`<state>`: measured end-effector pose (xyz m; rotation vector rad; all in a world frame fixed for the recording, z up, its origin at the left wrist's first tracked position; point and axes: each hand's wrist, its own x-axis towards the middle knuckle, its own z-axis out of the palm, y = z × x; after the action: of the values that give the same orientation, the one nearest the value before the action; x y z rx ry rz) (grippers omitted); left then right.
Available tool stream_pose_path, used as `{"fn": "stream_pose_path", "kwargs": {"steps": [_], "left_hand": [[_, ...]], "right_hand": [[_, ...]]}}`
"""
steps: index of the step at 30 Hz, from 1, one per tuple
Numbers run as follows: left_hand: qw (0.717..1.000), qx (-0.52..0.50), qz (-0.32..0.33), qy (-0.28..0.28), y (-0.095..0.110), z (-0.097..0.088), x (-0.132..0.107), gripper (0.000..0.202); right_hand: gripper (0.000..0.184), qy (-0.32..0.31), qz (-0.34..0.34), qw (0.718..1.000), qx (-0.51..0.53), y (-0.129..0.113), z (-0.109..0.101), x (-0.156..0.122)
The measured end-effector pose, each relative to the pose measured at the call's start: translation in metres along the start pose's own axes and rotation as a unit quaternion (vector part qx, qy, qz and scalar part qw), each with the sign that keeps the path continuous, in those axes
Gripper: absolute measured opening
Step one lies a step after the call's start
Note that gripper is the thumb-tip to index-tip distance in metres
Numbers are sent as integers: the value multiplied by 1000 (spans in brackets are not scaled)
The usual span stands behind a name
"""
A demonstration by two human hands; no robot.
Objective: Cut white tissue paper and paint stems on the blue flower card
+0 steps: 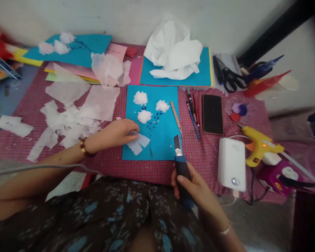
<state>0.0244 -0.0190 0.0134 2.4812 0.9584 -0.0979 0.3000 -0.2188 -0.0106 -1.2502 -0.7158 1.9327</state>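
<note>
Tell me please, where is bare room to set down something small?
Bare cloth shows between the phone, the white device and the blue sheet; another patch lies left of the tissue scraps, beyond the folded white paper. It is crowded around the glue gun and, by the wall, around the crumpled paper.

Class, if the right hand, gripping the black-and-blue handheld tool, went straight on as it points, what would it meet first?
Led by the tool, the right hand would probably meet the thin tan stick on the rectangular blue paper sheet, though the tool's height is unclear.
</note>
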Motion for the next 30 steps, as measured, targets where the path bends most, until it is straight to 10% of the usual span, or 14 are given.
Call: {"fn": "stream_pose_path", "kwargs": {"steps": [13,22,30], "left_hand": [[970,138,154,129,-14,17,-47,22],[947,55,-53,311,-43,7,-87,24],[974,65,34,214,12,36,-66,24]], "right_hand": [[53,35,-33,982,-180,-7,11,17],[36,49,-28,953,-297,-6,21,15],[44,23,-52,906,-420,-15,28,22]]}}
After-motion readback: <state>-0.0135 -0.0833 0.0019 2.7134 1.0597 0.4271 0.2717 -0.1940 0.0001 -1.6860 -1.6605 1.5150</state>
